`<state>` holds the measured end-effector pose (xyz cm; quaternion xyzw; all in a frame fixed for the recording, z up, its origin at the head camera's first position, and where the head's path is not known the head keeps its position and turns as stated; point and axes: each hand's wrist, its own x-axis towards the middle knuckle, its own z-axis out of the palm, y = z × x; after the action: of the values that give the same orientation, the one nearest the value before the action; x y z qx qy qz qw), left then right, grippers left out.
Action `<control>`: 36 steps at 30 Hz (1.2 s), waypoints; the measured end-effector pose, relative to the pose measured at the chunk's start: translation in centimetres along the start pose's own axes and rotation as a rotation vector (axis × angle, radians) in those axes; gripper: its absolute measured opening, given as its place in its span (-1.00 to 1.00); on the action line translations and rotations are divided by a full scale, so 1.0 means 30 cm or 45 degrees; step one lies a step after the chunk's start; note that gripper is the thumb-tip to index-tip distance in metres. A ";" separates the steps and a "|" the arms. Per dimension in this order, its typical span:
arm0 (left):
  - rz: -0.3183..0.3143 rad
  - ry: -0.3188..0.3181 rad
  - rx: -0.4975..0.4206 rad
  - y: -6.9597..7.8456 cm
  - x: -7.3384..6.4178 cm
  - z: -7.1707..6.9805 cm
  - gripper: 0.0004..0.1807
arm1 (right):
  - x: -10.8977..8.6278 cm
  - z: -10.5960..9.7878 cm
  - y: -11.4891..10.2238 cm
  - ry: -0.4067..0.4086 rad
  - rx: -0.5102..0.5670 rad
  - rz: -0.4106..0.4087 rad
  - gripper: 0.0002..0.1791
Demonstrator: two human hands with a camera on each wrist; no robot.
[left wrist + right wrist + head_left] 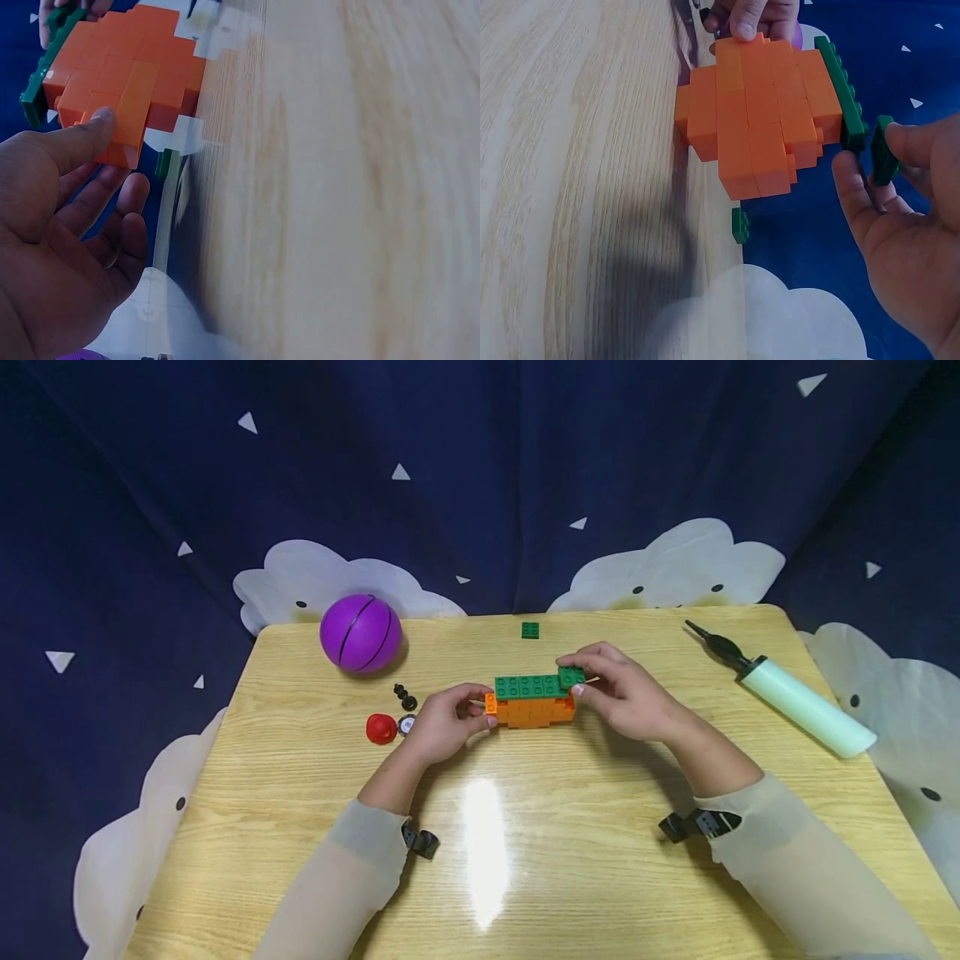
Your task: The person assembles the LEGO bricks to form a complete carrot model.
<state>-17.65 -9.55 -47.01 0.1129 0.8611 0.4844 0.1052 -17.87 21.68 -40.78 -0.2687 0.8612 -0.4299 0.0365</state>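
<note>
An orange block build, made of stacked toy bricks in stepped layers, stands in the middle of the table with a long green brick along its top. My left hand holds its left end, thumb on the front face in the left wrist view. Between thumb and fingers, my right hand pinches a small green brick at the right end of the top. In the right wrist view a narrow gap shows between this brick and the long green one.
Behind the build lies another small green brick. Left of it are a purple ball, a red cap-like piece, a round disc and a black knobbed piece. A pale green hand pump lies at the right.
</note>
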 end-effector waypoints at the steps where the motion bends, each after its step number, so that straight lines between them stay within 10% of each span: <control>1: 0.000 0.001 0.002 0.000 0.000 0.001 -0.55 | -0.001 0.001 0.000 0.002 -0.005 -0.002 -0.58; 36: 0.013 0.024 0.046 0.007 0.006 0.011 -0.52 | 0.006 0.034 0.030 0.057 0.101 0.008 -0.55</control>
<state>-17.72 -9.13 -47.01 0.1145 0.8700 0.4704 0.0927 -18.10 21.30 -42.07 -0.2547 0.8450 -0.4694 0.0290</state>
